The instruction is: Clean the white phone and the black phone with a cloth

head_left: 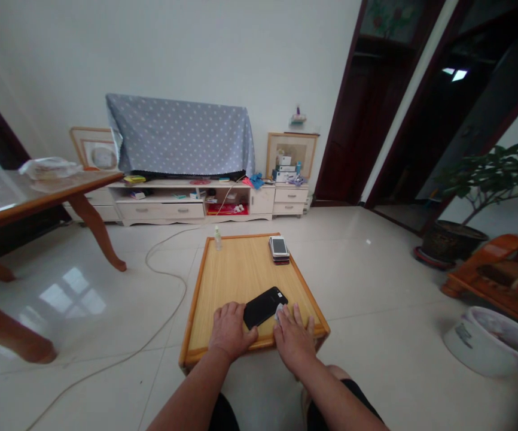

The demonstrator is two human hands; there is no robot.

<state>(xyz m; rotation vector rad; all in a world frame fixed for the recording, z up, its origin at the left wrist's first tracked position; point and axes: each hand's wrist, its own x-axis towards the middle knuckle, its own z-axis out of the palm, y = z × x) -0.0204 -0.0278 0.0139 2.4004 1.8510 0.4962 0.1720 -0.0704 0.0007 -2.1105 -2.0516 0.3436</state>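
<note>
A black smartphone (262, 306) lies slanted on a small wooden table (225, 278), with a small white label near its upper right end. My left hand (231, 330) holds the phone's lower left end, thumb at the bottom edge and fingers along the left side. Under the fingertips of my right hand (293, 336) is a small whitish wipe (279, 310), pressed close beside the phone's right edge. Farther back on the table sits a stack of phones (279, 246), a white one on top. A small clear bottle (218, 238) with a greenish top stands at the far left corner.
A white cable (169, 317) snakes over the tiled floor at left, near a larger wooden table (93, 224). A low white cabinet (164, 211) lines the wall. At right are a white bucket (474, 347), a potted plant (454, 242) and wooden furniture (492, 269).
</note>
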